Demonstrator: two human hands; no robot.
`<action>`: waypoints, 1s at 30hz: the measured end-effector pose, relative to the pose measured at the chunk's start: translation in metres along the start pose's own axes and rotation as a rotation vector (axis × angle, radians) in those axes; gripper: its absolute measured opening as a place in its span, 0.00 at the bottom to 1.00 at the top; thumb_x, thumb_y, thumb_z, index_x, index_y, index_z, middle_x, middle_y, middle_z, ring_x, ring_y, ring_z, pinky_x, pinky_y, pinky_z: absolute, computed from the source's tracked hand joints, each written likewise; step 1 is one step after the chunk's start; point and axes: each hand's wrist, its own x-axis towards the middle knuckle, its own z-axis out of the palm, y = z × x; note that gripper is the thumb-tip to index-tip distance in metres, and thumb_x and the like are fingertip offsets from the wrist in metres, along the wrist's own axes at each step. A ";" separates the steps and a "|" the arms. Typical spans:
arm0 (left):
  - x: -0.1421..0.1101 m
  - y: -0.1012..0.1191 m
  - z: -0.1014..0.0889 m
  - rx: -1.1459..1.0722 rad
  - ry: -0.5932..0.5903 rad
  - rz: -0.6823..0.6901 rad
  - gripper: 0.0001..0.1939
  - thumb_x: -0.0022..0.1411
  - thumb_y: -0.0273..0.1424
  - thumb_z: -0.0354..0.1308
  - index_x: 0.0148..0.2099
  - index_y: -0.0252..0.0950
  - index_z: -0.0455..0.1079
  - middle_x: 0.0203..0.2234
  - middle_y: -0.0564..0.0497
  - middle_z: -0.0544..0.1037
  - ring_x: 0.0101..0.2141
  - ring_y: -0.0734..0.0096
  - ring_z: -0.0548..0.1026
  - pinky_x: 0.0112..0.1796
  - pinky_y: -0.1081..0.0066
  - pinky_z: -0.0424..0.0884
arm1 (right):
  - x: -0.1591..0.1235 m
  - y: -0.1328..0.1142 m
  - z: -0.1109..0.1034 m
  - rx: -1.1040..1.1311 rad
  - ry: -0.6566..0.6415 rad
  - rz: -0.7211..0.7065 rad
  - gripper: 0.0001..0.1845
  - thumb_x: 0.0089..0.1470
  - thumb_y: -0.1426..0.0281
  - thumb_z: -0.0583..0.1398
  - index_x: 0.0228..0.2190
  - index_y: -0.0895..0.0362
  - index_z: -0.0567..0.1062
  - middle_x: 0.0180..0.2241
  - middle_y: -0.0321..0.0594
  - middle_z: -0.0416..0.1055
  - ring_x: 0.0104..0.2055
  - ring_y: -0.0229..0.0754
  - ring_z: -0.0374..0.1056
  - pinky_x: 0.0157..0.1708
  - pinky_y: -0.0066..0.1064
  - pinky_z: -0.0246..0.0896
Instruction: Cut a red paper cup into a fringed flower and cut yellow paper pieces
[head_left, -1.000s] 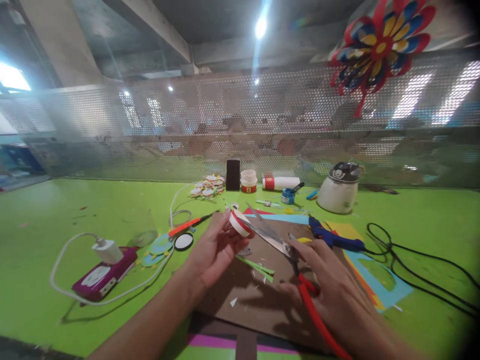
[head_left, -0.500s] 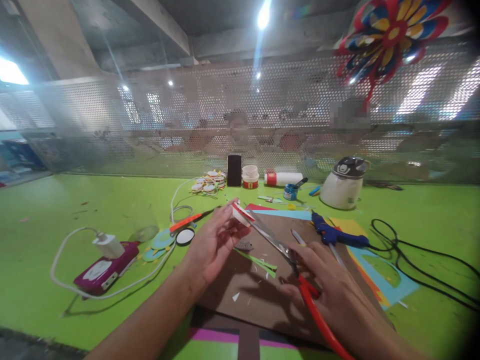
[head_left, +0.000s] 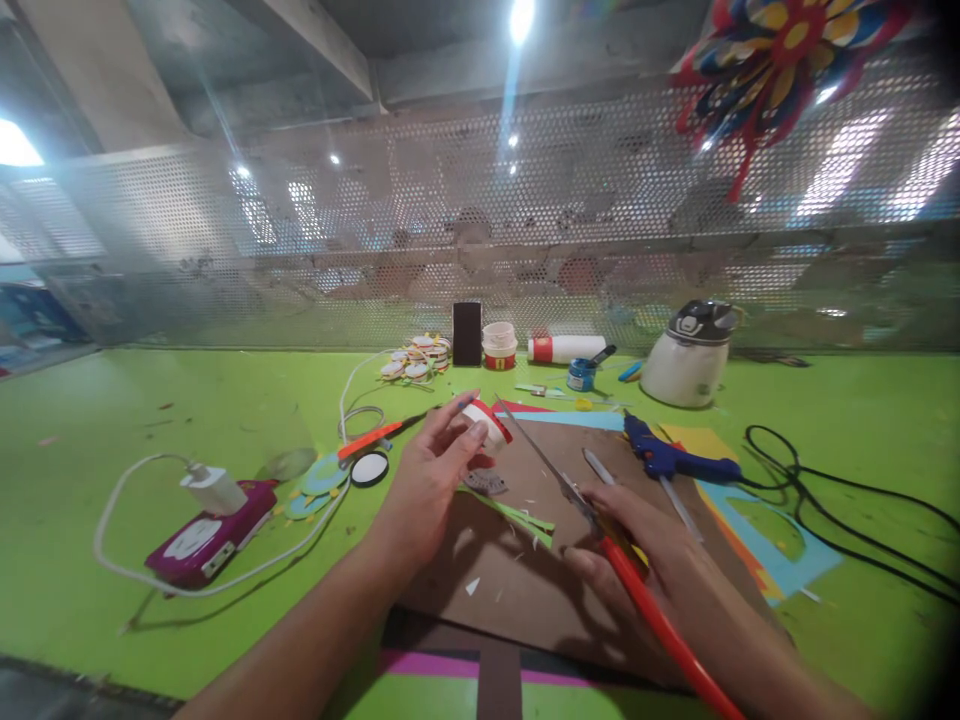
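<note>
My left hand [head_left: 431,470] pinches a small white cup piece with a red rim [head_left: 489,425] between thumb and fingers, tilted above the board. Scissors [head_left: 574,490] with red handles are gripped in my right hand [head_left: 652,550]; their tips point up and left, close to the red rim but apart from it. Under both hands lies a brown board [head_left: 450,590] with thin green paper strips [head_left: 525,520] and small white scraps. A grey protractor [head_left: 486,481] is partly covered by my left hand. A grey pen-like tool [head_left: 598,466] lies beside my right hand.
To the right are a blue glue gun [head_left: 679,462] with a looping black cord and cut blue paper [head_left: 814,555]. A purple power adapter [head_left: 206,535] with a white cable stands left, near an orange cutter [head_left: 371,440]. Paper cups [head_left: 499,348], a phone [head_left: 466,335] and a white pot [head_left: 688,365] stand behind.
The scissors have drawn back from the red rim, where they were touching it. My left hand has turned the cup piece, so its side and my thumb now show more.
</note>
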 end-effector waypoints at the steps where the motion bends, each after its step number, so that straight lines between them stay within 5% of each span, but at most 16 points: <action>1: 0.000 0.000 0.000 0.014 0.002 -0.001 0.26 0.56 0.33 0.66 0.58 0.39 0.70 0.40 0.47 0.78 0.38 0.67 0.76 0.40 0.67 0.73 | 0.000 0.000 0.000 -0.006 -0.026 -0.002 0.13 0.58 0.61 0.56 0.41 0.55 0.73 0.33 0.41 0.76 0.32 0.44 0.74 0.29 0.34 0.72; 6: -0.002 0.000 0.001 0.041 0.007 -0.024 0.31 0.56 0.33 0.66 0.62 0.42 0.65 0.42 0.47 0.77 0.38 0.68 0.75 0.42 0.66 0.72 | -0.001 -0.003 -0.002 -0.061 -0.147 0.040 0.14 0.60 0.57 0.56 0.39 0.54 0.72 0.33 0.41 0.73 0.33 0.45 0.71 0.32 0.40 0.72; 22: 0.000 -0.003 -0.002 -0.011 -0.059 -0.059 0.25 0.57 0.32 0.66 0.57 0.40 0.68 0.42 0.47 0.77 0.39 0.65 0.77 0.44 0.64 0.71 | -0.005 -0.001 -0.005 -0.209 0.023 -0.138 0.18 0.59 0.54 0.58 0.44 0.53 0.73 0.31 0.40 0.75 0.28 0.44 0.73 0.23 0.32 0.69; 30: 0.002 -0.001 -0.004 -0.008 0.008 -0.025 0.24 0.54 0.32 0.68 0.53 0.40 0.70 0.41 0.48 0.77 0.35 0.69 0.76 0.43 0.65 0.71 | -0.006 0.000 -0.006 -0.253 0.058 -0.168 0.24 0.59 0.51 0.57 0.50 0.54 0.71 0.30 0.40 0.74 0.26 0.43 0.73 0.21 0.32 0.68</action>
